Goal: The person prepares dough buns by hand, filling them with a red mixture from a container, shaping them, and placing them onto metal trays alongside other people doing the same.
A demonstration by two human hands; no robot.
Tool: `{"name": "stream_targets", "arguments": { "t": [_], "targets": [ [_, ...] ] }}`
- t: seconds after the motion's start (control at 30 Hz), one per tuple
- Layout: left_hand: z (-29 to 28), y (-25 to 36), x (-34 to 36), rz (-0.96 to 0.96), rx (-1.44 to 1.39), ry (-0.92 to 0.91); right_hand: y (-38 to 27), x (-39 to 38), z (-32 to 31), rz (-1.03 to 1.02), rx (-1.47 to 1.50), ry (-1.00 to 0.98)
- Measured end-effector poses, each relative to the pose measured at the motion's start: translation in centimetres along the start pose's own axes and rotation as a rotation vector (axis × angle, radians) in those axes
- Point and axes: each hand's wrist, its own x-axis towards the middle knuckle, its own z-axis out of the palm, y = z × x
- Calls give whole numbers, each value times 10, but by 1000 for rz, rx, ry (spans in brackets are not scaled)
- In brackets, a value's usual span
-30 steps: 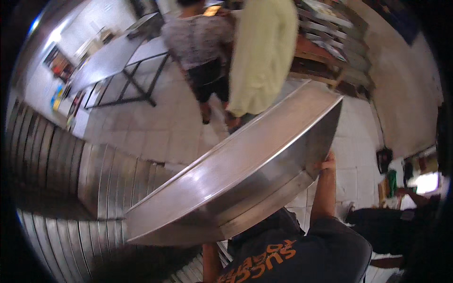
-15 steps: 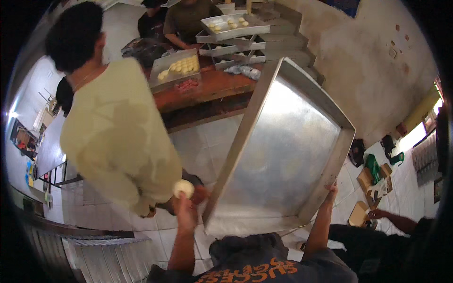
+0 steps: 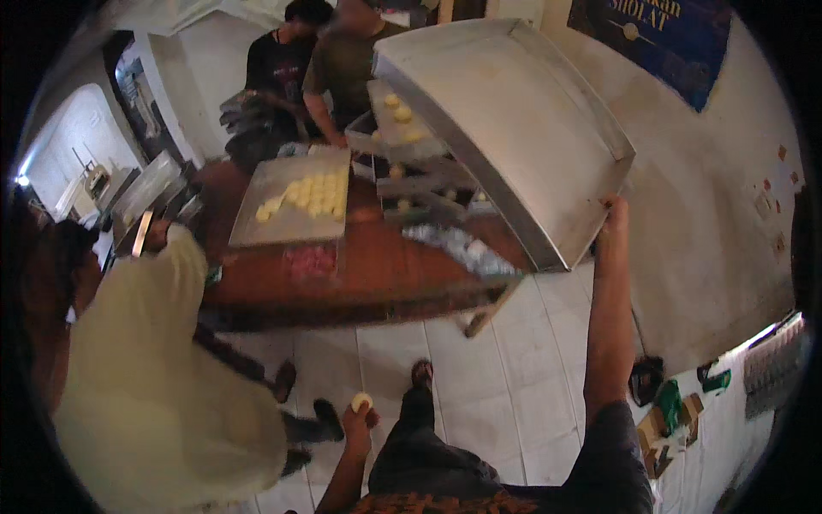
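Note:
My left hand [image 3: 357,424], low in the view, is closed round a pale dough ball [image 3: 362,401]. My right hand [image 3: 611,214] is stretched out ahead and grips the near right edge of a large, shallow metal baking tray [image 3: 514,111]. Tilted, with its inside towards me, the tray is held up beside the table and hides part of the stacked trays behind it. No dough shows inside it. My left hand is well apart from the tray.
A brown table [image 3: 368,287] bears a tray of dough balls [image 3: 244,224], a tub of something red [image 3: 310,260] and a clear plastic bag [image 3: 462,248]. Stacked trays [image 3: 428,176] hold more dough. A person in a pale shirt [image 3: 163,368] is close on my left; two people are behind the table.
The big tray has swung up and forward in my right hand, towards the stacked trays. My left hand is lower, still with the dough ball. The table appears nearer; the pale-shirted person is farther left.

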Motion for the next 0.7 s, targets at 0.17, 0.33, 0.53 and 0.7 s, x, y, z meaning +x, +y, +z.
{"name": "stream_targets", "arguments": {
  "t": [0.17, 0.33, 0.53, 0.7],
  "targets": [
    [75, 59, 97, 112, 3, 31, 19, 128, 170, 578, 549, 291],
    [129, 119, 129, 124, -99, 98, 71, 221, 242, 437, 358, 131],
    [138, 123, 131, 150, -327, 116, 108, 230, 285, 428, 217, 20],
    [227, 145, 112, 69, -466, -22, 77, 205, 263, 72, 157, 110]
  ]
}}
